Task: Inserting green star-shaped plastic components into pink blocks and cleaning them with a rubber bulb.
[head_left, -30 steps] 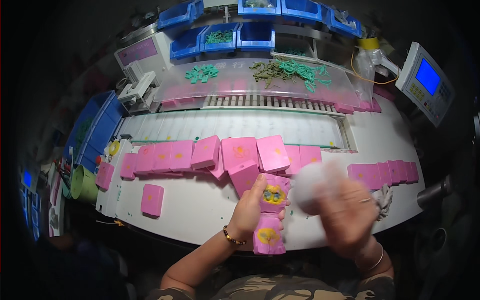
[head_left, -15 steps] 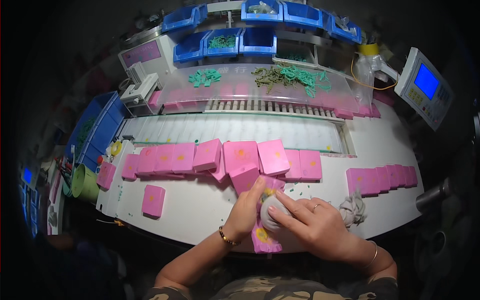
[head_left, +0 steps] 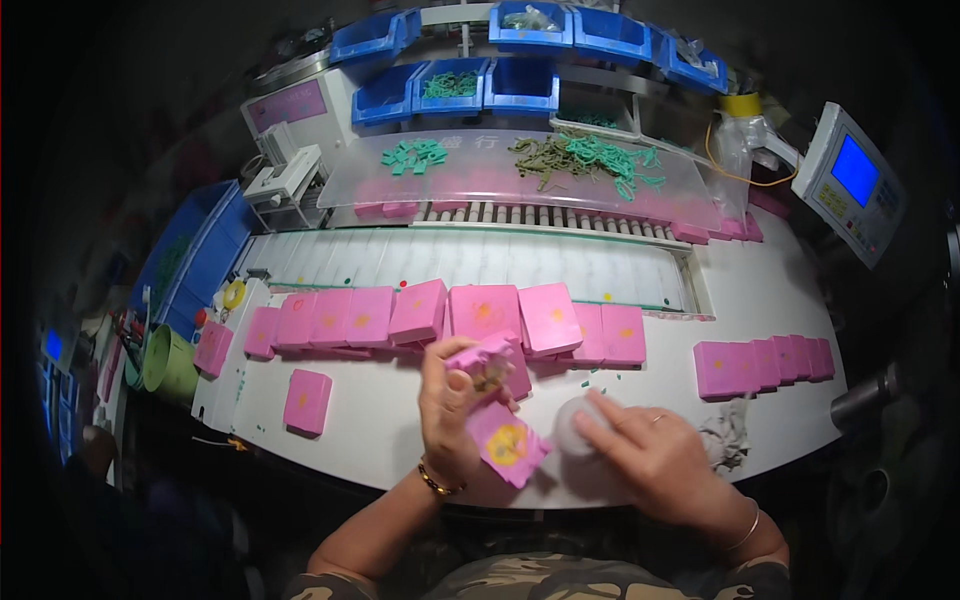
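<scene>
My left hand (head_left: 448, 415) grips a pink rubber mold (head_left: 508, 447) that is spread apart. Its upper part is bent back in the fingers, while its lower part, with a yellow mark, hangs over the bench. To the right of the mold, my right hand (head_left: 645, 450) is closed around a round white pouch (head_left: 572, 425), blurred by motion. A gap separates pouch and mold. Just beyond the hands stands a row of pink blocks (head_left: 484, 312) with yellow and reddish marks. A crumpled grey cloth (head_left: 727, 437) lies beside my right hand.
One pink block (head_left: 307, 402) lies at the left, and another row of blocks (head_left: 724, 370) at the right. Green bits dot the white bench (head_left: 370, 440). Behind are a roller conveyor (head_left: 540, 215), a clear cover with green pieces (head_left: 412, 155), blue bins (head_left: 447, 88) and a control panel (head_left: 852, 185).
The hands have moved apart. My right hand has drawn the white pouch off the mold to the right; my left hand has shifted left with the mold, whose parts now spread wider.
</scene>
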The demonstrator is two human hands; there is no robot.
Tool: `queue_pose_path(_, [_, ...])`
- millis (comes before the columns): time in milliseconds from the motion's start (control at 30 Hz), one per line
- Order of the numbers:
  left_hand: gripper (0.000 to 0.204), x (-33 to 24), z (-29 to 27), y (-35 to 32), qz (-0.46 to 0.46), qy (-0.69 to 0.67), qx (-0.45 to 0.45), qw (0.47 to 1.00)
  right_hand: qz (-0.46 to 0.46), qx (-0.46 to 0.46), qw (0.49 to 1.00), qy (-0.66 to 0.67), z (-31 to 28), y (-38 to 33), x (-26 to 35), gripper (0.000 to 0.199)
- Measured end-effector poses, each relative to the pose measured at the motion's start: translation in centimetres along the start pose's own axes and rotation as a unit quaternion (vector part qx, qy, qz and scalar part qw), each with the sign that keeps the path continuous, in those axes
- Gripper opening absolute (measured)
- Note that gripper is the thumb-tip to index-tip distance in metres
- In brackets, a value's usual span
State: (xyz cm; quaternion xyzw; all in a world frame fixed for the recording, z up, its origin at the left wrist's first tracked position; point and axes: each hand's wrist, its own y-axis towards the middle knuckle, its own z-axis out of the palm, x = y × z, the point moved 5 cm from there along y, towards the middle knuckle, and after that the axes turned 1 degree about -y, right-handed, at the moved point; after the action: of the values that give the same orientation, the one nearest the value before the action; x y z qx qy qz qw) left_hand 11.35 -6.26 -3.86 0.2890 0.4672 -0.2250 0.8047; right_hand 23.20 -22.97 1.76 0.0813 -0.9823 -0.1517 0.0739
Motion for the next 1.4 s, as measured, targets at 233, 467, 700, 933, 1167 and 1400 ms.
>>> queue_pose_path(233, [0.056,0.0,-2.0,1.1,-0.068,-0.178,0.013,0.982,0.173,0.029,0.982,-0.071,0.0,-1.2,-4.1,0.061])
queue_pose_path(467, [0.050,-0.7,3.0,-0.9,-0.136,-0.097,0.055,0.984,0.171,-0.109,0.901,0.383,0.7,2.7,-2.5,0.061])
queue_pose_path(700, [0.033,-1.2,1.9,-2.0,0.065,0.163,0.106,0.979,0.137,-0.210,0.872,0.420,1.9,3.5,-1.7,0.028])
queue_pose_path(933, [0.042,-2.8,1.6,-0.6,-0.119,-0.005,0.302,0.946,0.056,-0.144,0.790,0.593,1.7,3.2,-2.3,0.030])
queue_pose_path(1167, [0.059,-3.8,-0.5,1.3,-0.148,-0.006,0.294,0.944,0.165,-0.148,0.831,0.511,1.9,5.3,-2.3,0.044])
queue_pose_path(1400, [0.041,-7.4,-15.2,12.9,-0.004,0.445,-0.106,0.889,-0.011,-0.011,0.995,0.096,3.8,7.4,-0.5,0.057])
